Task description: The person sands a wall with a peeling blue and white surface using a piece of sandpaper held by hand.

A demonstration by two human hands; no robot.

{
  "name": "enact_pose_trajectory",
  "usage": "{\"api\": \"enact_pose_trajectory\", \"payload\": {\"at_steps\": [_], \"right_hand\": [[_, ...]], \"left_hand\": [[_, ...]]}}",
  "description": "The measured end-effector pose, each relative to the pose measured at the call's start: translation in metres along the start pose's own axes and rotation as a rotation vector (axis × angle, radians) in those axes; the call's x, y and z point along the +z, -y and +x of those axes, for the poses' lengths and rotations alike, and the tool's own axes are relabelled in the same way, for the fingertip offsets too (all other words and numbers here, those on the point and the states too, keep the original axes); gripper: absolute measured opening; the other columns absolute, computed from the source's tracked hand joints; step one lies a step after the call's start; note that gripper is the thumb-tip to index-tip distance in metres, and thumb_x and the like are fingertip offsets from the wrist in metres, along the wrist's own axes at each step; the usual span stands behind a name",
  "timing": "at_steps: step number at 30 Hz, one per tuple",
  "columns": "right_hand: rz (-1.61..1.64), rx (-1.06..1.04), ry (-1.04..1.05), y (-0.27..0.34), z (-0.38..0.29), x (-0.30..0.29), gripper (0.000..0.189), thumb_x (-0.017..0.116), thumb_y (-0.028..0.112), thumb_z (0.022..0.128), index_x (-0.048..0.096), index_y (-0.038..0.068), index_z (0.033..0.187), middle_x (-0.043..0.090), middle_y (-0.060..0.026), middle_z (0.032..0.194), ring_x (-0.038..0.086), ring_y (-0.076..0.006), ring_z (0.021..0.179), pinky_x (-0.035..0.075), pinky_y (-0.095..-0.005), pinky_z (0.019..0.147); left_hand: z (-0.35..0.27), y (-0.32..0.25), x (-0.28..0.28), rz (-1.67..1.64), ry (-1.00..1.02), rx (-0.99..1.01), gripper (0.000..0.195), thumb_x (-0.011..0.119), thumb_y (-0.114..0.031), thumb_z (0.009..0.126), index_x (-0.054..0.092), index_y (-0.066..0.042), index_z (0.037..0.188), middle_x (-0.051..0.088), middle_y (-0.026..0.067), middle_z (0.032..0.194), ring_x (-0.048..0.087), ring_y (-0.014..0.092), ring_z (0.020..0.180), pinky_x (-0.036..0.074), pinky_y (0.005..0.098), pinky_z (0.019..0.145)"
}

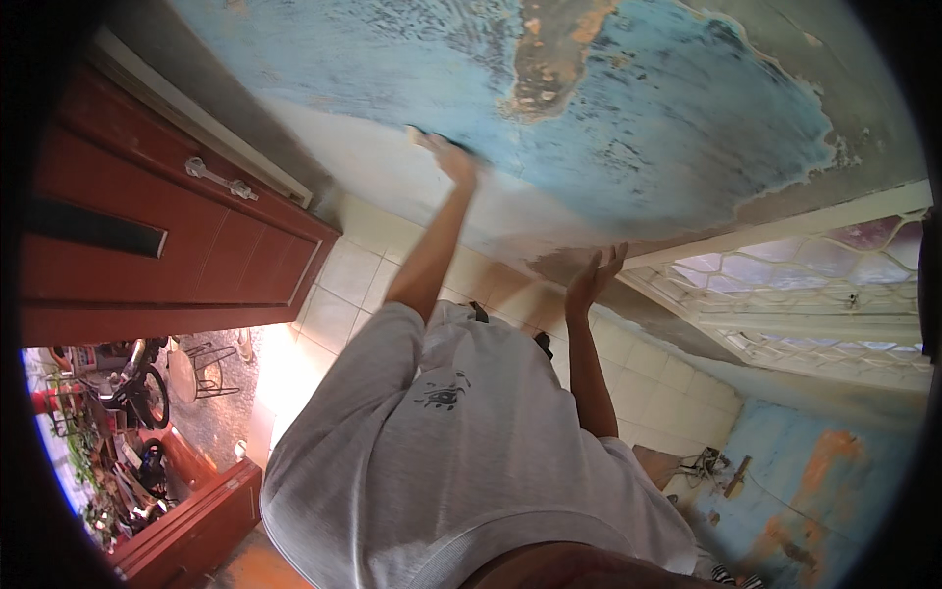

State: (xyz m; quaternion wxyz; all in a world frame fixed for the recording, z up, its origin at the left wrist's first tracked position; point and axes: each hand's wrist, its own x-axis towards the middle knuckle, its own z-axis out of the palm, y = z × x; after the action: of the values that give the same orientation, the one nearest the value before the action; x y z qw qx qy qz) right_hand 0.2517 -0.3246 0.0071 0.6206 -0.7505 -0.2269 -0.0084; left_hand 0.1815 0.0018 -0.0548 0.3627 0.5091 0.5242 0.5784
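My left hand [452, 158] is pressed toward the blue-and-white wall [412, 88], its fingers on a flat hand tool [418, 137] whose pale end and dark edge show; blur and the hand hide its exact kind. The tool lies where worn blue paint meets a smooth white band. Lower and to the right, my right hand [592, 280] is raised with fingers apart, holding nothing, beside the wall's bare grey patch near the window frame; whether it touches the wall I cannot tell.
A red door [169, 235] with a handle stands at the left, beside an opening onto a motorcycle [132, 386] and a chair [195, 372]. A grilled window [795, 272] is at the right. Tiled floor [346, 272] lies below; cables [706, 464] are at the lower right.
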Motion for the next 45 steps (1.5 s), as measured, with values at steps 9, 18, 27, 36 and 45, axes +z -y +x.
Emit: {"api": "enact_pose_trajectory", "payload": {"at_steps": [9, 18, 27, 36, 45], "right_hand": [[0.352, 0.248, -0.043, 0.025, -0.012, 0.086, 0.061, 0.043, 0.021, 0.104, 0.014, 0.008, 0.156, 0.015, -0.0146, 0.162, 0.023, -0.0319, 0.148, 0.040, -0.0473, 0.108], [0.362, 0.314, -0.052, 0.031, -0.021, 0.106, 0.061, 0.043, 0.016, 0.104, 0.014, 0.007, 0.156, 0.015, -0.0163, 0.162, 0.024, -0.0310, 0.148, 0.039, -0.0460, 0.110], [0.327, 0.221, -0.082, 0.036, 0.008, 0.029, 0.062, 0.049, 0.009, 0.101, 0.018, 0.005, 0.155, 0.018, -0.0164, 0.161, 0.028, -0.0301, 0.146, 0.039, -0.0433, 0.111], [0.259, 0.293, -0.140, 0.016, -0.018, 0.054, 0.063, 0.053, 0.004, 0.097, 0.025, 0.007, 0.153, 0.020, -0.0165, 0.161, 0.015, -0.0272, 0.151, 0.023, -0.0388, 0.118], [0.116, 0.222, -0.251, 0.011, 0.005, -0.027, 0.068, 0.054, 0.004, 0.095, 0.019, 0.000, 0.154, 0.018, -0.0194, 0.161, 0.014, -0.0292, 0.151, 0.020, -0.0399, 0.119]], "left_hand": [[0.005, -0.005, 0.006, -0.143, 0.224, -0.132, 0.061, 0.026, -0.033, 0.108, 0.011, 0.006, 0.154, 0.011, 0.0266, 0.161, 0.022, 0.038, 0.147, 0.023, 0.0415, 0.119], [-0.027, 0.030, 0.019, 0.080, 0.129, 0.219, 0.061, 0.034, -0.022, 0.104, 0.013, 0.006, 0.154, 0.006, 0.0262, 0.162, 0.012, 0.037, 0.150, 0.017, 0.0422, 0.121], [0.058, -0.079, -0.012, -0.525, 0.015, -0.626, 0.060, 0.023, -0.031, 0.108, 0.011, 0.006, 0.153, 0.003, 0.0259, 0.162, 0.013, 0.038, 0.149, 0.019, 0.0424, 0.121], [-0.135, -0.077, 0.036, -0.070, 0.266, -0.175, 0.058, 0.029, -0.026, 0.109, 0.013, 0.006, 0.154, 0.010, 0.0229, 0.162, 0.016, 0.036, 0.149, 0.013, 0.0397, 0.121], [0.024, -0.055, -0.002, -0.450, 0.051, -0.649, 0.064, 0.024, -0.041, 0.108, 0.018, 0.003, 0.154, 0.017, 0.0293, 0.158, 0.028, 0.039, 0.143, 0.025, 0.0416, 0.118]]}}
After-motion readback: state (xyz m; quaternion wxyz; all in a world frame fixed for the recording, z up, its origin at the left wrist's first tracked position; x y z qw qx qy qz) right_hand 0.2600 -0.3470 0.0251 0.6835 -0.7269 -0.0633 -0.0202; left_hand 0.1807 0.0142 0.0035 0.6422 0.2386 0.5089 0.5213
